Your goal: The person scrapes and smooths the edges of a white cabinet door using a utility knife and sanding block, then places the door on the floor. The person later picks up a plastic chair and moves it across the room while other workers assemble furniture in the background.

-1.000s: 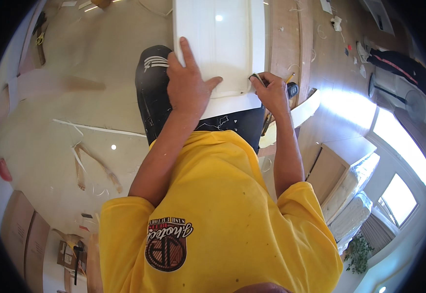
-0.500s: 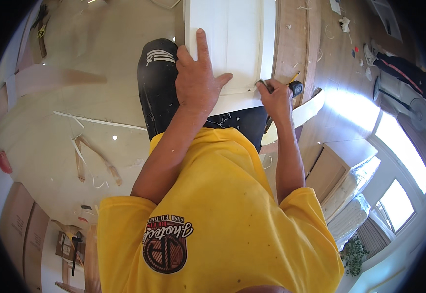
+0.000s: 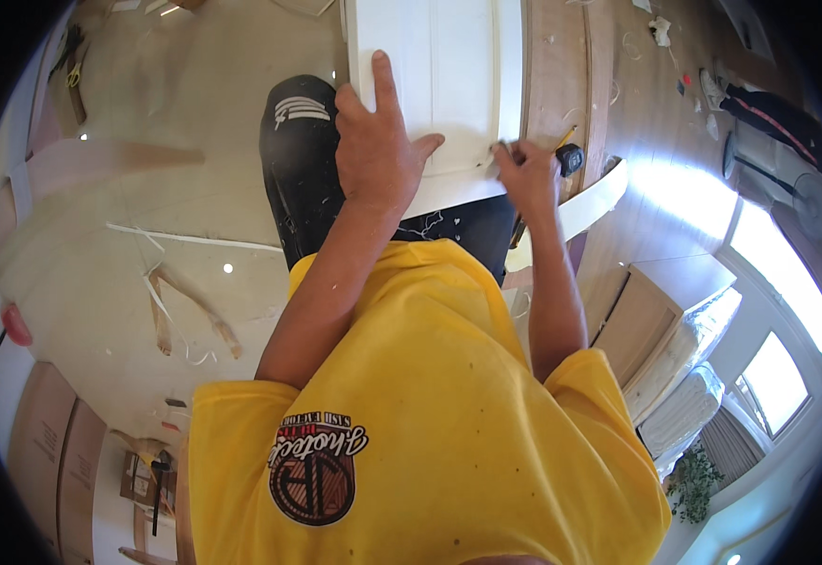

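Shifted slightly toward the near end of the white panel (image 3: 449,89), the right hand (image 3: 531,177) pinches a small dark piece (image 3: 499,147) (blurred); the left hand (image 3: 378,155) lies spread there.

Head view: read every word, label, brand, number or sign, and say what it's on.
Shirt: badge with white script and smaller lettering; I don't copy printed words.
Cartons: print too small to read.
Tape measure: marking too small to read.
Trousers: white stripes, no legible words.
Panel: no lettering visible.
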A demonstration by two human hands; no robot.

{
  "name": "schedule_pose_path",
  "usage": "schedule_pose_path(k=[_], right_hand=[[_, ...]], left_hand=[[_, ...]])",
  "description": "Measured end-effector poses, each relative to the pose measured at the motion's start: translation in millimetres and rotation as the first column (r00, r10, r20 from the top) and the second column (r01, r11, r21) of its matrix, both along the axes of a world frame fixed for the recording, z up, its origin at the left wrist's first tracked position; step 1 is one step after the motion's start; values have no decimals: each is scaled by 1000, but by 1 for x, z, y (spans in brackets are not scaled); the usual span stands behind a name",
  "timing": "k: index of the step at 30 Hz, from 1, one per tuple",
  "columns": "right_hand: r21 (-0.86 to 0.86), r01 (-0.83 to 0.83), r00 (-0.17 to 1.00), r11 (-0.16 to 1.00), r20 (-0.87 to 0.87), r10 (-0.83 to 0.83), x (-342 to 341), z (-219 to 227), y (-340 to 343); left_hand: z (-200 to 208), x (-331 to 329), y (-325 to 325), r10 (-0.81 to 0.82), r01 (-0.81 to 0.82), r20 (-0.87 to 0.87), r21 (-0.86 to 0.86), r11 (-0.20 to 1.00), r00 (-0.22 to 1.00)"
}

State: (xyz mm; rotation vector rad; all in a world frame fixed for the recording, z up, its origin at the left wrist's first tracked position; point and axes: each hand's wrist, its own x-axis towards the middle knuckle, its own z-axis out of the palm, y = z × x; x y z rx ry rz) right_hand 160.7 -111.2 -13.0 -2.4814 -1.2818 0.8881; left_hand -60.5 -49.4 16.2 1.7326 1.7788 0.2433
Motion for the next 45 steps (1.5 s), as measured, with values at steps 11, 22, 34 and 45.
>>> schedule_pose_path(k=[11,22,34,45], right_hand=[[-74,5,1000,997,-23,-7,6,1,-4],[164,-7,998,987,58,-2,-4,1,-7],[78,-56,994,995,101,48,9,-7,-4],[-56,-50,992,997,112,56,14,-5,7]], left_hand=[[-1,4,2,13,-14,11,78,997,1000],[2,10,1,6,-5,-21,31,1000,1000],[3,17,1,12,-13,30,25,1000,999],[4,19,2,14,-13,-9,56,998,1000]])
